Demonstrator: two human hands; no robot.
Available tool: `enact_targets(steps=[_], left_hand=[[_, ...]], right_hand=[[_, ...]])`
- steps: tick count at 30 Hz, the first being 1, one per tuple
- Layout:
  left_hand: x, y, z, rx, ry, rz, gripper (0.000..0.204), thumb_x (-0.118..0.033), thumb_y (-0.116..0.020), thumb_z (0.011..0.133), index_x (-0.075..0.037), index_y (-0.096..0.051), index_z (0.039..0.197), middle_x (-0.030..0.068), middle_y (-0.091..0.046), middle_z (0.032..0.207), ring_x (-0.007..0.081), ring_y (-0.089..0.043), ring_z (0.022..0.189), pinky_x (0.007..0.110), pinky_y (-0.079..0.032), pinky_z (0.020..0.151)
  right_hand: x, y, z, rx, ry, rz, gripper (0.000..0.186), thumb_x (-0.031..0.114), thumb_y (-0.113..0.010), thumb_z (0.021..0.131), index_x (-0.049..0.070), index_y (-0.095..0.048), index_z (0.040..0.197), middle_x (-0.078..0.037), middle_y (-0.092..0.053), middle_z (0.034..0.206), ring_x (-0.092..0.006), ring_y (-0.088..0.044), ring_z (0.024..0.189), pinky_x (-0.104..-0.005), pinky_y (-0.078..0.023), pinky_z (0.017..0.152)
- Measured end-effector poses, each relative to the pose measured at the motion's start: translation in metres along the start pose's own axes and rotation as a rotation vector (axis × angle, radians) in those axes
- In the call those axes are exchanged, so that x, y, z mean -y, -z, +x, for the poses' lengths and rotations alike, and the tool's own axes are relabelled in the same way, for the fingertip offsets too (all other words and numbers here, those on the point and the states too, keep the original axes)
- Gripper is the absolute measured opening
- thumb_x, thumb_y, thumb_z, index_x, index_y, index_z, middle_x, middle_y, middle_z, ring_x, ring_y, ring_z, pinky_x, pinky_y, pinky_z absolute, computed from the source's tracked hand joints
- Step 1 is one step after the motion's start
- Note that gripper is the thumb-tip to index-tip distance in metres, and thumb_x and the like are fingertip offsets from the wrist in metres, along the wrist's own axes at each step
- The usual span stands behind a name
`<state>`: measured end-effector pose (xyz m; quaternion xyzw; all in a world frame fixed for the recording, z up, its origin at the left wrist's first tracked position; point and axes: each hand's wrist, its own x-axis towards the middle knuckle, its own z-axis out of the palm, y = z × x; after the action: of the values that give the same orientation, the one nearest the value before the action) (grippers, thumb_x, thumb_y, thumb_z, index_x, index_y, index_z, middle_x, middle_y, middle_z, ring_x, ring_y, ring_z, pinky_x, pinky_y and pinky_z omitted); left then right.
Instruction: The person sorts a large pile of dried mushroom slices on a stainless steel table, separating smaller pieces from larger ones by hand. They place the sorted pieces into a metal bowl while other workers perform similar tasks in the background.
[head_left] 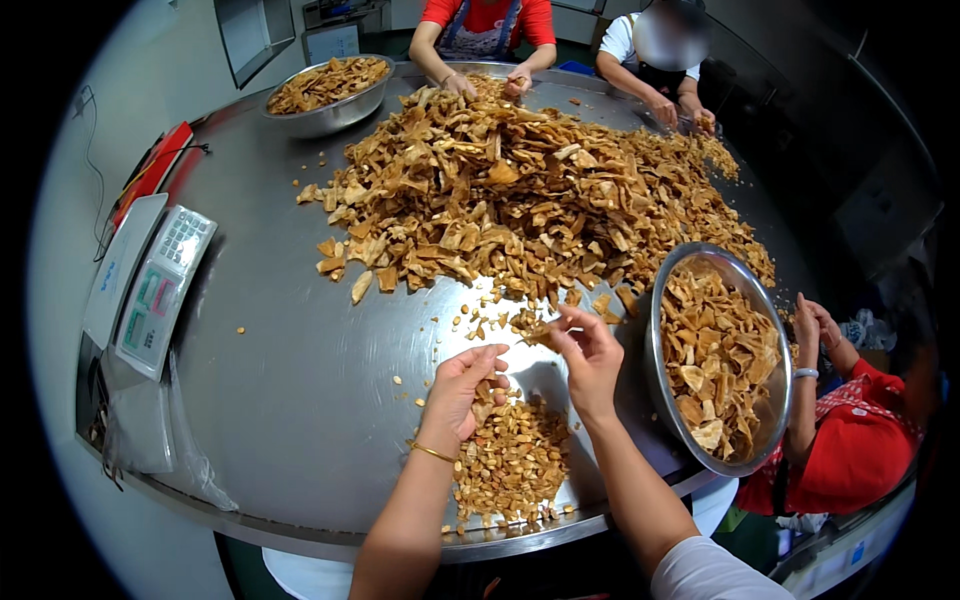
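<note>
Heap: a broad mound of brown, dry-looking pieces, the heap, spreads over the steel counter.
Right hand: the right hand, just in front of the heap, has thumb and forefinger closed on a ragged brown piece.
Left hand: the left hand, in front of the heap and left of the right hand, is half curled with its fingertips close together; I cannot tell whether they hold anything.
Small bits: a low pile of pale bits lies in front of the heap, beneath and between the forearms.
Near bowl: a metal bowl of larger pieces stands against the heap's right front side.
Spill risk: the pale bits lie close to the counter's front edge, so a dragging forearm could sweep some over it.
Mixing risk: crumbs are strewn between the heap and the pale bits; a sliding heap front could blend the two.
Bowl risk: the right forearm is near the bowl, which looks well filled; an outward elbow could knock pieces out.
Grip risk: the brown piece looks brittle, so a hard pinch may crumble it.
</note>
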<state>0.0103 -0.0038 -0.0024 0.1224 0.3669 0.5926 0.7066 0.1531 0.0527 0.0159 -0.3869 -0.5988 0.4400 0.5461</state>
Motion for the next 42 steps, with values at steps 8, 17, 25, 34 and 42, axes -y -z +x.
enact_targets(steps=[8, 17, 25, 34, 42], left_hand=[[-0.002, -0.007, -0.001, -0.155, -0.213, 0.174, 0.021, -0.008, -0.057, 0.076, 0.002, -0.053, 0.094, 0.0077, -0.057, 0.079, 0.0115, -0.055, 0.061, 0.02, -0.045, 0.044], [0.001, -0.015, -0.002, -0.214, -0.497, 0.6, 0.023, -0.012, -0.053, 0.079, 0.004, -0.053, 0.095, 0.0078, -0.056, 0.076, 0.0103, -0.054, 0.057, 0.019, -0.045, 0.041], [-0.01, -0.038, -0.011, -0.179, -0.322, -0.111, 0.02, -0.024, -0.043, 0.084, -0.007, -0.049, 0.076, 0.0059, -0.056, 0.072, 0.0153, -0.057, 0.061, 0.023, -0.048, 0.042], [0.021, -0.224, 0.015, 0.57, -0.208, 0.408, 0.073, -0.051, -0.039, 0.078, -0.005, -0.014, 0.128, 0.015, -0.013, 0.133, 0.0248, -0.009, 0.123, 0.038, -0.006, 0.098], [-0.051, -0.058, 0.105, -0.58, -0.784, 1.243, 0.042, -0.015, -0.052, 0.074, -0.003, -0.04, 0.113, 0.0133, -0.03, 0.125, 0.0251, -0.028, 0.115, 0.037, -0.024, 0.095]], right_hand=[[-0.005, 0.002, -0.004, 0.277, -0.251, 0.203, 0.027, 0.007, -0.061, 0.07, 0.003, -0.057, 0.097, -0.006, -0.051, 0.096, -0.0116, -0.051, 0.079, -0.0222, -0.043, 0.068], [-0.011, -0.003, -0.009, 0.222, -0.386, 0.153, 0.014, 0.005, -0.053, 0.075, 0.001, -0.057, 0.088, -0.003, -0.053, 0.081, -0.0082, -0.049, 0.068, -0.0186, -0.04, 0.059], [-0.028, -0.009, -0.011, 0.299, -0.539, 0.14, 0.014, 0.008, -0.052, 0.075, 0.0, -0.058, 0.085, -0.005, -0.056, 0.066, -0.0083, -0.05, 0.059, -0.0216, -0.041, 0.053], [-0.041, -0.008, -0.019, 0.204, -0.42, 0.294, 0.018, 0.013, -0.053, 0.078, 0.001, -0.054, 0.091, 0.0, -0.054, 0.073, -0.0067, -0.046, 0.066, -0.0204, -0.038, 0.058], [-0.019, 0.004, -0.005, 0.078, -0.568, 0.325, 0.016, 0.002, -0.05, 0.075, 0.001, -0.057, 0.089, -0.004, -0.057, 0.079, -0.0078, -0.049, 0.067, -0.0199, -0.039, 0.057]])
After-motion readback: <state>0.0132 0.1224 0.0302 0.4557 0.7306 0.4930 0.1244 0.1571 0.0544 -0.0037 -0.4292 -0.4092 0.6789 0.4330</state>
